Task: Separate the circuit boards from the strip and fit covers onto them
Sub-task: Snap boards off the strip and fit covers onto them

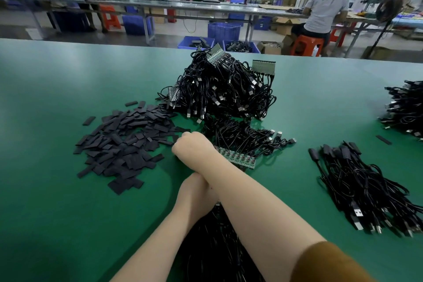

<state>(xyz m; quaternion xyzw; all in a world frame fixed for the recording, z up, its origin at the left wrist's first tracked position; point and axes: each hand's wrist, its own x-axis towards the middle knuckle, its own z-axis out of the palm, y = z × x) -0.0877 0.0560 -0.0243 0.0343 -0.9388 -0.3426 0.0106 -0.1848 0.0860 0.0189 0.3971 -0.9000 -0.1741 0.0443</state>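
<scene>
A green strip of circuit boards (pixel 237 158) with black cables attached lies just right of my crossed arms. My right hand (pixel 190 145) reaches left over my left arm to the edge of a pile of flat black covers (pixel 123 142). Its fingers point down and away from the camera, so any hold is hidden. My left hand (pixel 195 186) lies under the right forearm, near the strip, and its fingers do not show. More black cables (pixel 212 247) lie between my arms at the table's near edge.
A tall heap of black USB cables with more board strips (pixel 226 89) stands behind my hands on the green table (pixel 57 213). Covered cables (pixel 366 188) lie at the right, another cable heap (pixel 405 107) at the far right. People work at benches behind.
</scene>
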